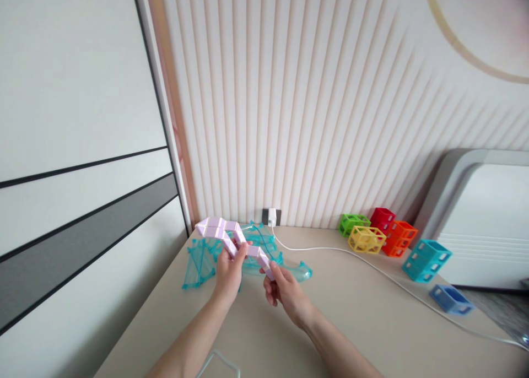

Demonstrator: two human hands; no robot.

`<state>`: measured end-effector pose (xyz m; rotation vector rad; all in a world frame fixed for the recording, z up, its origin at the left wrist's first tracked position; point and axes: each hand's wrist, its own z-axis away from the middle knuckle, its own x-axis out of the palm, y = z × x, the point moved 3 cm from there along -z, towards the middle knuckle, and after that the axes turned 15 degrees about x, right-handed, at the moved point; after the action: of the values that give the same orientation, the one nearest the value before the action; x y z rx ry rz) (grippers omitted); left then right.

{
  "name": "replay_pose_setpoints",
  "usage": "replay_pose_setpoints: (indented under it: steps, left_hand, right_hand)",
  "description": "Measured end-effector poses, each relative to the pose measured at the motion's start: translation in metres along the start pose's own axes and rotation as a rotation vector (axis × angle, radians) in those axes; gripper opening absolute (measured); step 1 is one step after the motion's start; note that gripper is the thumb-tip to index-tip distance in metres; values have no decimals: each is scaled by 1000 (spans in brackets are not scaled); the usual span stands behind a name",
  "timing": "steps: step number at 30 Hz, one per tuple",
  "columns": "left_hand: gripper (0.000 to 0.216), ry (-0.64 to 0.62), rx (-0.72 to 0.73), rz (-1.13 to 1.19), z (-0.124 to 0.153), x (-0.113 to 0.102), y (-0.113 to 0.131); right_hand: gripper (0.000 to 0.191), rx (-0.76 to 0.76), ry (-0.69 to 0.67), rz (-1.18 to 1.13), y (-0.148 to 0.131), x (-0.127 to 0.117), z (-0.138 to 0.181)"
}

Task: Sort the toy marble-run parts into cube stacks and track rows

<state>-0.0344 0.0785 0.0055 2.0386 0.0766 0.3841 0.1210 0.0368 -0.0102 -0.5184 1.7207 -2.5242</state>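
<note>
Both hands hold a pale lilac snake puzzle (215, 227) made of jointed wedge segments, raised over the table. My left hand (230, 272) is closed on its middle, the thumb laid along the segments. Around the free end at the right, my right hand (286, 293) pinches the last segments between thumb and fingers. The puzzle's far part is folded into a broad, pointed shape at the upper left. Behind and beneath it lie translucent teal plastic pieces (199, 265), partly hidden by the puzzle and my hands.
Coloured openwork blocks stand at the right: green (354, 223), yellow (367, 239), red (382, 219), orange (399, 238), teal (427, 260) and blue (452, 300). A white cable (330, 249) runs from a wall plug (271, 217) across the table (264, 339). A ribbed wall bounds the back.
</note>
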Motion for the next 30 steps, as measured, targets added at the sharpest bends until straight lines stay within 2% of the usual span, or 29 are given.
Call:
replay_pose_setpoints:
  steps: [4,7,11,15,20,23,30]
  left_hand:
    - [42,36,-75,122,0,4,-2]
    - [39,37,-168,353,5,11,1]
    - [56,-82,-259,582,14,21,12]
    - [70,-194,-246,534,17,21,20]
    - [63,-266,-161,470,12,15,22]
    - [62,-292,-178,461,10,12,21]
    - [52,-319,-204,474,12,7,24]
  right_hand:
    - [62,-197,119,177,3,6,-1]
    - [56,-268,152,232,4,5,-1]
    - [52,-352,189,258,5,2,-1]
    - [45,-404,200,327,7,2,0]
    - [49,-361,141,413,10,7,6]
    - [54,-312,91,389,11,10,9]
    - [54,-304,-61,300,6,19,17]
